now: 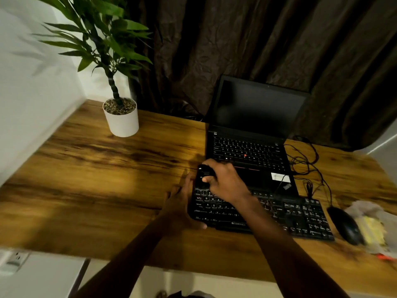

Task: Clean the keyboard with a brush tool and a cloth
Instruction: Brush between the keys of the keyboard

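- Keyboard (279, 214), black, lies on wooden surface (96, 179), just before the open laptop (251, 147), its far edge touching or overlapping the laptop's front.
- Right hand (225, 179) clenched round a dark brush tool (205, 172), over the keyboard's far-left corner. Bristles not visible.
- Left hand (180, 203) grasping the keyboard's left end: fingers laid along the side edge, thumb hooked over the near corner.
- Mouse (343, 224) just right of the keyboard; cables (305, 162) loop behind it.
- Pale crumpled bundle (369, 226) with yellow inside at right edge; too blurred to identify.
- Potted plant (121, 117) far left, well apart.
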